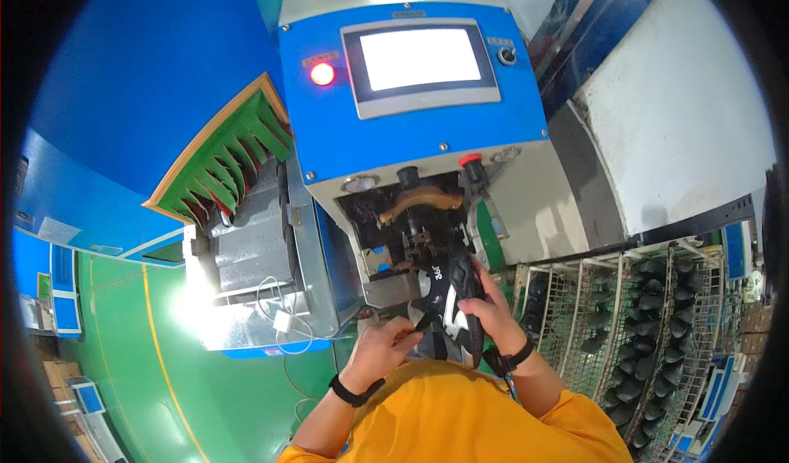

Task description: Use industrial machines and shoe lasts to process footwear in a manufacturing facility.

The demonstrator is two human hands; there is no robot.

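Observation:
A black-and-white shoe [467, 292] stands tilted at the front of a blue machine [320, 130], close to my body. My right hand [493, 311] is closed around its right side, with the thumb across the dark upper. To the left of the shoe is my left hand [380, 349], its fingers curled and pinched together next to a dark piece by the shoe's opening. What those fingers hold, if anything, is too small to make out. Just beyond the shoe lie the machine's metal clamp parts [415, 237], under a curved brass-coloured pad [421, 202].
The machine carries a bright screen [421, 60], a lit red button [322, 74] and a red-topped knob [470, 160]. At left, a conveyor [251, 237] runs under a green fringed curtain [238, 155]. Wire racks [567, 307] with dark shoe-shaped pieces stand at right.

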